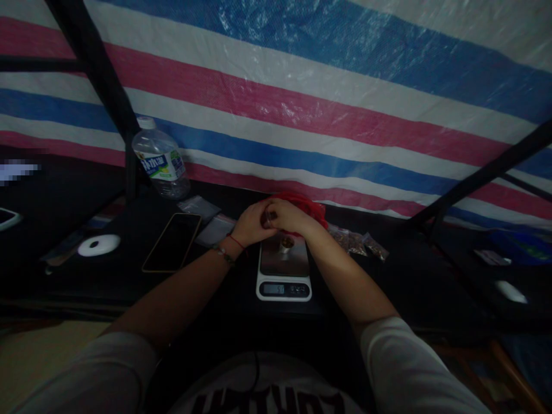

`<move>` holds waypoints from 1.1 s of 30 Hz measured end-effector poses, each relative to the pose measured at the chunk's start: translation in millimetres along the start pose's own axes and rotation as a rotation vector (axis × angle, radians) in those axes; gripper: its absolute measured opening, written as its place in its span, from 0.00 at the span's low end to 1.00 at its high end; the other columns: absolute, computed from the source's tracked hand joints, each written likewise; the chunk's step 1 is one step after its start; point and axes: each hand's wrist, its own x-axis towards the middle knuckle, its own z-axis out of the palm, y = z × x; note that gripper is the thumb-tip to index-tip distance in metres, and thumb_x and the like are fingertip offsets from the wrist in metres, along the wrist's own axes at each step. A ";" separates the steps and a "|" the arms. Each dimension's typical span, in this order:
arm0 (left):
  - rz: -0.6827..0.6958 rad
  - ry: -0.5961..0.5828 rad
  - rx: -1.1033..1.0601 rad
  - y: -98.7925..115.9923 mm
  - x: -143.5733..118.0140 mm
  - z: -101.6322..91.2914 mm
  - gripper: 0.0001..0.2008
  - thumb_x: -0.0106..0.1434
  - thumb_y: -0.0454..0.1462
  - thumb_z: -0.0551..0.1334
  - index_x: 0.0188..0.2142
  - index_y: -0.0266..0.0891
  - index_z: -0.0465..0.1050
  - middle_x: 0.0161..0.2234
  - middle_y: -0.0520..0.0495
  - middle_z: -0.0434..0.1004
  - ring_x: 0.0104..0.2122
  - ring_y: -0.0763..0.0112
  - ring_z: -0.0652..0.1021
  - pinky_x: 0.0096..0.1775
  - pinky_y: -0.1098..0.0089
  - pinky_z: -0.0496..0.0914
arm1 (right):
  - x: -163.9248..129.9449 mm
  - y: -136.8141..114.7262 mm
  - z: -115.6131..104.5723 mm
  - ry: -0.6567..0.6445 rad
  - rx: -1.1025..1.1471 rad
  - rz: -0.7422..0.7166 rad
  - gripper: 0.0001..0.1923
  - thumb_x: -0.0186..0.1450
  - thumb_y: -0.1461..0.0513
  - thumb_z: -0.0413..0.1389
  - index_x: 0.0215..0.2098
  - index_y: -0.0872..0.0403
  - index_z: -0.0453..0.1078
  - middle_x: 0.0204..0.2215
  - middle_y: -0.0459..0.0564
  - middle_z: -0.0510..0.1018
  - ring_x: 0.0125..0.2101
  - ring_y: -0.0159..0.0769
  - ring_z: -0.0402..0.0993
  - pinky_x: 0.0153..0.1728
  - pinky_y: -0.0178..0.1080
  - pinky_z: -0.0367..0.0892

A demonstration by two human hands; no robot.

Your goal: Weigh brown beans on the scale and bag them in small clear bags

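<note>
Both hands meet just beyond the small cup [286,245], which stands on the steel plate of a white digital kitchen scale [284,291]. Brown bits show inside the cup. My left hand [255,223] has its fingers curled around a small clear plastic bag [270,216]; dark contents show in it, but the fingers cover most of it. My right hand [290,216] closes on the same bag from the other side. Behind the hands lies a red plastic bag [313,208]. The scale's display is lit, its digits too blurred to read surely.
Small filled zip bags [357,244] lie right of the scale. To the left are flat clear bags [215,230], a phone [172,242], a white roll [99,245] and a large plastic bottle [161,161]. A striped tarp [302,115] hangs behind the black table, between dark frame bars.
</note>
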 end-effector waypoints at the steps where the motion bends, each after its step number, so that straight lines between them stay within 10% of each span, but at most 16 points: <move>1: -0.002 0.000 -0.001 0.7 -0.3 0.3 0.32 0.48 0.39 0.68 0.52 0.36 0.65 0.48 0.41 0.74 0.49 0.57 0.75 0.52 0.60 0.68 | -2.1 0.7 -0.2 0.015 0.030 -0.030 0.06 0.55 0.70 0.58 0.30 0.58 0.76 0.40 0.51 0.75 0.40 0.37 0.70 0.44 0.37 0.64; 8: -0.103 -0.056 -0.071 2.2 -2.5 -1.3 0.23 0.53 0.46 0.66 0.45 0.37 0.68 0.41 0.44 0.75 0.42 0.61 0.76 0.45 0.63 0.71 | -46.6 25.8 -1.4 0.399 0.358 -0.047 0.10 0.67 0.61 0.51 0.38 0.53 0.75 0.42 0.51 0.77 0.47 0.37 0.71 0.52 0.42 0.63; 15: -0.149 -0.108 -0.179 0.4 -2.8 0.6 0.20 0.53 0.45 0.67 0.42 0.37 0.69 0.38 0.46 0.75 0.38 0.64 0.76 0.42 0.64 0.70 | -101.2 42.1 16.2 0.132 0.446 0.010 0.30 0.51 0.54 0.68 0.50 0.51 0.71 0.49 0.53 0.74 0.50 0.44 0.70 0.52 0.46 0.64; 23: -0.158 -0.150 -0.230 2.2 -3.3 0.4 0.21 0.52 0.44 0.68 0.42 0.37 0.69 0.37 0.47 0.76 0.36 0.66 0.76 0.39 0.66 0.71 | -95.7 31.5 30.8 0.150 0.486 0.075 0.20 0.53 0.60 0.66 0.44 0.53 0.74 0.43 0.51 0.77 0.45 0.41 0.73 0.50 0.46 0.65; 33: -0.131 -0.223 -0.215 7.4 -2.2 -2.3 0.19 0.51 0.47 0.68 0.39 0.39 0.71 0.35 0.47 0.77 0.35 0.65 0.76 0.36 0.68 0.70 | -71.6 36.5 38.2 0.536 0.652 0.100 0.24 0.55 0.61 0.63 0.50 0.52 0.69 0.48 0.53 0.75 0.47 0.39 0.73 0.51 0.43 0.66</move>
